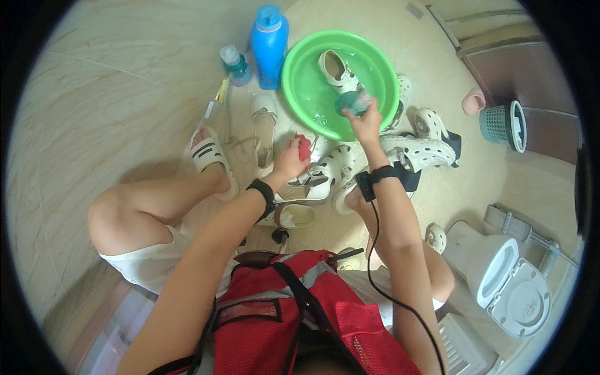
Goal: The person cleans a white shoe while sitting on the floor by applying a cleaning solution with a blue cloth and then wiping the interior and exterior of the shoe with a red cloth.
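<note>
Ahead of me on the floor stands a green plastic basin (pixel 291 105) with water in it. A white strapped shoe (pixel 336 72) lies in the basin, toe towards me. My right hand (pixel 368 119), over the basin's near right part, grips a dark green object (pixel 350 103) whose kind is unclear; it is at the shoe's toe. My left hand (pixel 291 159) holds a red cloth or sponge (pixel 303 146) outside the basin, above a white shoe with a beige insole (pixel 304 189). Left of that hand lies a white flat shoe (pixel 264 129) with its insole facing up.
A blue bottle (pixel 269 51), a small pump bottle (pixel 236 68) and a yellow-bristled brush (pixel 221 92) are left of the basin. White clogs (pixel 422 152) lie to the right. Further right are a perforated basket (pixel 499 124) and a white toilet (pixel 492 272). A cable hangs from my right wrist.
</note>
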{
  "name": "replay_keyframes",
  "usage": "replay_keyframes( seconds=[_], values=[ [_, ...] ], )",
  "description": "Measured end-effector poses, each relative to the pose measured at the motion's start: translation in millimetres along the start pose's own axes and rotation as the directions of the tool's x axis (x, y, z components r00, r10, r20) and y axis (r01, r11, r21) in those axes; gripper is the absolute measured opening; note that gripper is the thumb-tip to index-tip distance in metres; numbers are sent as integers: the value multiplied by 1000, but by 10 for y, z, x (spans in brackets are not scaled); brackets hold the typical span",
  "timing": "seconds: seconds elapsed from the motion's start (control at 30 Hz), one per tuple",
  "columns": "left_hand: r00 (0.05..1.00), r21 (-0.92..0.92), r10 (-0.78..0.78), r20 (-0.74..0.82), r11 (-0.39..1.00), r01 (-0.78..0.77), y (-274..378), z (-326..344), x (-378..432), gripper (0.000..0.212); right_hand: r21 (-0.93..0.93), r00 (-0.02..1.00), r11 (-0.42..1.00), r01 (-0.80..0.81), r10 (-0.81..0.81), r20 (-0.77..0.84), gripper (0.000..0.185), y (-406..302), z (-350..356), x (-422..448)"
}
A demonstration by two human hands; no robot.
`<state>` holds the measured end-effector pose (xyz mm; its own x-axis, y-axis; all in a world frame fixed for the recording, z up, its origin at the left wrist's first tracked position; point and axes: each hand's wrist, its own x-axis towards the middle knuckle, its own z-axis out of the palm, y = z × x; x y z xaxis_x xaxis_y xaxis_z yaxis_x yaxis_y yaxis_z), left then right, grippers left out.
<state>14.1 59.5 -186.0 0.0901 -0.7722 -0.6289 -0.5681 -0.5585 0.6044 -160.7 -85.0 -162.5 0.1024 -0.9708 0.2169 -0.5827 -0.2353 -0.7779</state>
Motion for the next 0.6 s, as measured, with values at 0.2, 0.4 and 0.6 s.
replay_keyframes(
  seconds=[0.2,0.4,0.6],
  values=[
    [924,361,203,-323,929,-79,-195,237,-90,87,-240,981,953,-184,194,18,61,107,-119,-59],
    [907,602,82,-413,772,205,-844,138,-184,53,-254,979,948,-191,204,25,64,221,-162,-170],
    [993,321,-60,-98,943,89,-1106,-109,17,35,140,956,953,-268,281,-81,73,306,-290,-66]
  ],
)
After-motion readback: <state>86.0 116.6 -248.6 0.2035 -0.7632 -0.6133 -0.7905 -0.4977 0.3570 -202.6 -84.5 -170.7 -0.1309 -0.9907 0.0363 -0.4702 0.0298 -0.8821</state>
